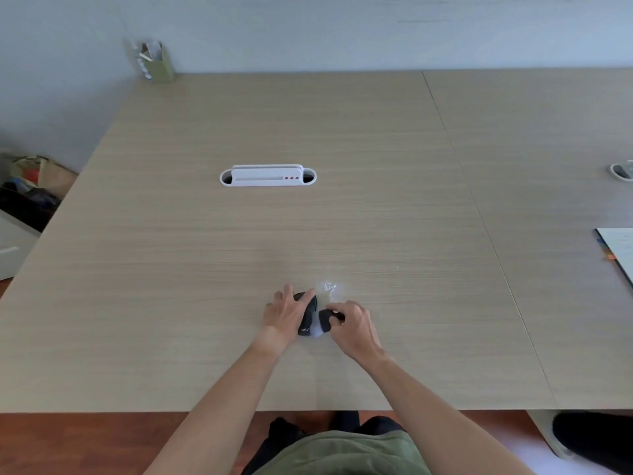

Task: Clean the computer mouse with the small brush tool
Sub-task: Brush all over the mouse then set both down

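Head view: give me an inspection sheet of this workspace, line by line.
Surface: light wood-grain desk; white dust patch beyond the mouse.
Job's things: black computer mouse under left hand; dark brush tool against its right side.
Clutter: green box at far left corner; papers at right edge.
Hands: left hand steadies mouse; right hand grips brush.
Cables: nothing seen; white cable-port at desk centre.
Surroundings: pale wall, bags on the floor at left.

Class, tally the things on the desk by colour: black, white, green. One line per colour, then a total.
Black: 2, the mouse and the brush tool
White: 2, the cable tray and the paper
Green: 1, the holder
Total: 5
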`<state>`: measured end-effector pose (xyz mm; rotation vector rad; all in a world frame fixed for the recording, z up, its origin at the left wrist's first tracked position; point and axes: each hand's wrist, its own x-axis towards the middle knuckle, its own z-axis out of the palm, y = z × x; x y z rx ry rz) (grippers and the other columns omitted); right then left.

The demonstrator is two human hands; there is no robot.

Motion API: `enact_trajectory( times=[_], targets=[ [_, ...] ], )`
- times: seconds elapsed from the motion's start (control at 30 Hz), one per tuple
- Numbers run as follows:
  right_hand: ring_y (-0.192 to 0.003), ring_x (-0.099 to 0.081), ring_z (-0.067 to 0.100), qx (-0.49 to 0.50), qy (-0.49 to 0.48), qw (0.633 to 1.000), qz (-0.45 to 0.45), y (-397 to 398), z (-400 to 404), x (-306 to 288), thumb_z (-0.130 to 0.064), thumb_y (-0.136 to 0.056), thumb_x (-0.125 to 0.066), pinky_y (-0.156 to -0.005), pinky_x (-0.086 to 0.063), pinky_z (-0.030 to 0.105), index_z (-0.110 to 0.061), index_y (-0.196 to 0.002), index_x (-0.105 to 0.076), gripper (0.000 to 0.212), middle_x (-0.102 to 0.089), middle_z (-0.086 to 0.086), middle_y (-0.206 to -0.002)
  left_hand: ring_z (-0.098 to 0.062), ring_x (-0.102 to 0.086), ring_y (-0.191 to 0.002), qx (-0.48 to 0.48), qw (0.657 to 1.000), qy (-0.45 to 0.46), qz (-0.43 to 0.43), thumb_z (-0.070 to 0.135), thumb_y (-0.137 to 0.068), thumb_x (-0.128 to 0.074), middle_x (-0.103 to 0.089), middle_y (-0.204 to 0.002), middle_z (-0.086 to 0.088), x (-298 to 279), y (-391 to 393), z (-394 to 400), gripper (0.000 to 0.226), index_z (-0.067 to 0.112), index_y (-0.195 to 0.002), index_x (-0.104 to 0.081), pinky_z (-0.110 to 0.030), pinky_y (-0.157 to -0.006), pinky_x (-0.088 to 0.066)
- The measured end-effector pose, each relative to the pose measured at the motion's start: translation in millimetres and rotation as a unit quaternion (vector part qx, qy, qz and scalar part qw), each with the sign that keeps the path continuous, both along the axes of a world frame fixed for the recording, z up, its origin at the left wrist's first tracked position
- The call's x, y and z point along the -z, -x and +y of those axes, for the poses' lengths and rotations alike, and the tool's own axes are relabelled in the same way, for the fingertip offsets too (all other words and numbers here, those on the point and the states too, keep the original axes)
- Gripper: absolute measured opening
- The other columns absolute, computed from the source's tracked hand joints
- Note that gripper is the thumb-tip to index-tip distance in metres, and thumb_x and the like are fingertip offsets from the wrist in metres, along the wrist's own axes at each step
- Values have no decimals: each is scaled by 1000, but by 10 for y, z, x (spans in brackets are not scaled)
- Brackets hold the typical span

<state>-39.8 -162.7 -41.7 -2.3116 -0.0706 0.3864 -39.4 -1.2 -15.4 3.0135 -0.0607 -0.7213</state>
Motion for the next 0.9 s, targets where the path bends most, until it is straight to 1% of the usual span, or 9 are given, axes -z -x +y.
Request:
enact_trajectory(
  times=[0.1, 0.27, 0.33, 0.47, 0.57, 0.63, 0.7, 0.8, 0.9],
  targets=[
    [-64, -53, 27, 57, 47, 996, -44, -8, -22, 5, -7, -82, -50, -50, -39, 31, -13, -75, -61, 14, -50, -3, -71, -31, -46, -117, 73, 997, -13, -15, 3, -85, -66, -30, -141, -9, 6, -22, 29, 82, 39, -148, -28, -40, -90, -51],
    [-74, -60, 25, -56, 1, 998, -21, 44, -10, -50, -9, -83, -54, -66, -53, 37, -12, -93, -72, 20, -62, 6, -82, -32, -51, -116, 36, 999, 28, 9, -4, -88, -58, -37, -134, -10, 2, -86, 70, 71, 34, -144, -38, -42, -91, -53],
    [-74, -60, 28, -54, 25, 998, -23, 39, -5, -43, -7, -84, -52, -65, -52, 38, -11, -93, -69, 20, -60, 5, -84, -34, -57, -111, 16, 999, 37, 15, -6, -87, -58, -40, -128, -12, -2, -124, 81, 68, 30, -142, -41, -41, -88, -54],
    [-70, -59, 30, 21, 65, 996, -49, -36, -58, -52, -9, -85, -50, -60, -50, 39, -10, -86, -65, 16, -56, 4, -81, -35, -60, -107, -26, 999, 37, 29, 15, -81, -77, -44, -124, -13, -23, -161, 112, 61, 23, -135, -49, -42, -88, -54],
    [-75, -63, 25, -24, 18, 998, -49, -38, -59, -100, -14, -85, -55, -67, -56, 39, -12, -99, -72, 22, -64, 5, -87, -31, -62, -103, -35, 999, 32, 5, 27, -79, -78, -51, -120, -9, 0, -131, 111, 49, 17, -120, -55, -40, -82, -55],
    [-76, -61, 24, -73, 18, 996, -43, -30, -33, -117, -15, -86, -54, -68, -55, 40, -13, -99, -71, 21, -62, 4, -86, -31, -63, -102, -40, 998, 42, -3, 31, -80, -75, -54, -119, -8, 24, -106, 91, 47, 14, -119, -54, -39, -81, -55],
    [-75, -59, 25, -76, 49, 994, -55, -46, -13, -94, -12, -87, -52, -62, -49, 35, -15, -97, -68, 20, -59, 3, -85, -32, -63, -105, -42, 998, 51, -4, 28, -83, -71, -53, -121, -9, 46, -89, 80, 47, 12, -122, -51, -39, -83, -54],
    [-71, -53, 24, -3, 91, 992, -91, -66, -12, -64, -8, -88, -50, -61, -37, 29, -16, -95, -65, 19, -56, 2, -83, -33, -61, -109, -52, 997, 62, -7, 17, -89, -66, -51, -126, -9, 84, -61, 101, 45, 10, -128, -46, -40, -86, -52],
    [-72, -55, 23, -28, 67, 992, -101, -43, -11, -82, -10, -86, -52, -62, -45, 31, -16, -95, -67, 19, -57, 1, -81, -34, -62, -109, -57, 996, 73, -6, 10, -89, -65, -51, -126, -10, 124, -42, 114, 45, 9, -129, -45, -42, -89, -53]
  ],
)
